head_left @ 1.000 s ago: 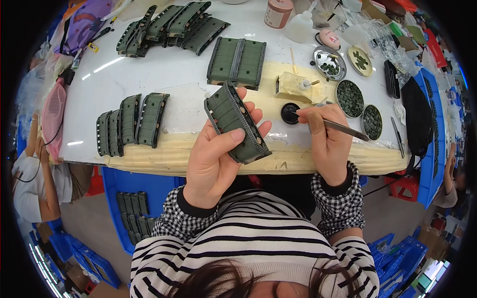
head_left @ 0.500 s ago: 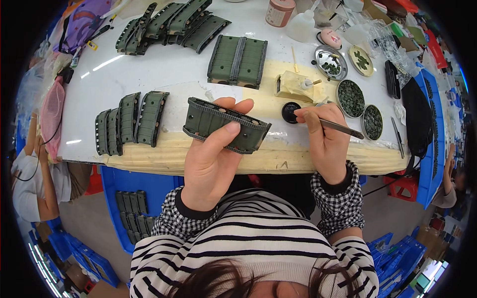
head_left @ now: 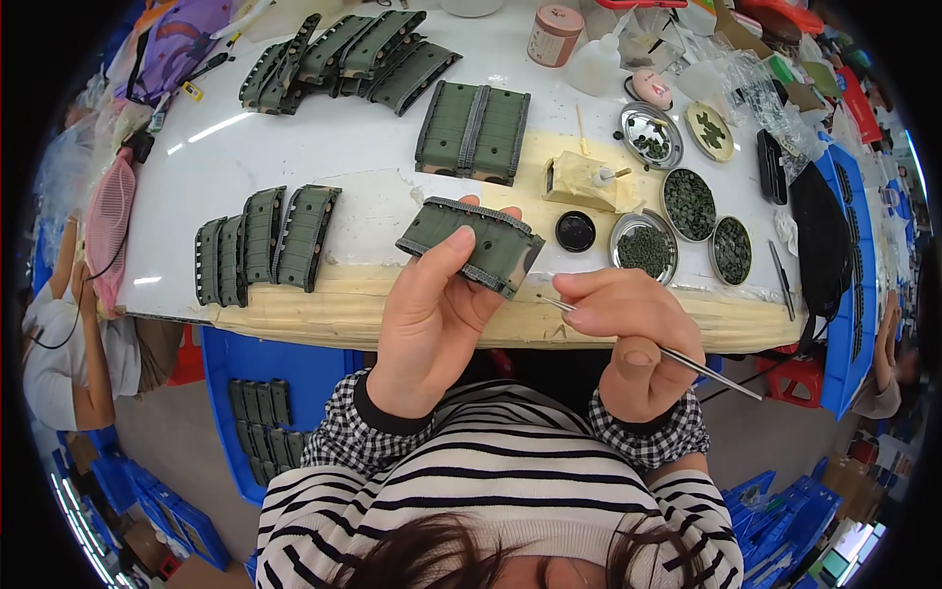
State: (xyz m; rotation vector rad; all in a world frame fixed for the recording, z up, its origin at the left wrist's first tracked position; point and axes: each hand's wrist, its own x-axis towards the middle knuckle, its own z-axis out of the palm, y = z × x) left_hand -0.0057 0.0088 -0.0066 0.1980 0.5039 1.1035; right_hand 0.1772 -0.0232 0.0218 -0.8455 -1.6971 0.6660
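Observation:
My left hand (head_left: 422, 329) is closed around a curved green camouflage plastic part (head_left: 471, 240), thumb on its face and fingers behind it. Pinched in my right hand (head_left: 643, 334) is a pair of metal tweezers (head_left: 714, 374). Their tip points left, just off the lower right end of the part, with a tiny dark speck at it that is too small to name. A small round black dish (head_left: 575, 232) of dark content lies beyond the right hand. Beside it sits a metal dish (head_left: 618, 257) of small dark green pieces.
More green parts lie on the white table: a pair (head_left: 472, 133), a row (head_left: 265, 240) at left and a pile (head_left: 343, 59) behind. Tins of green pieces (head_left: 689, 203) stand at right, near a yellowish block (head_left: 591, 182). A blue crate (head_left: 221, 378) holds parts below the table edge.
My right hand has moved from the black dish toward me and left, bringing the tweezers' tip near the held part. The left hand has shifted slightly right and tilted the part.

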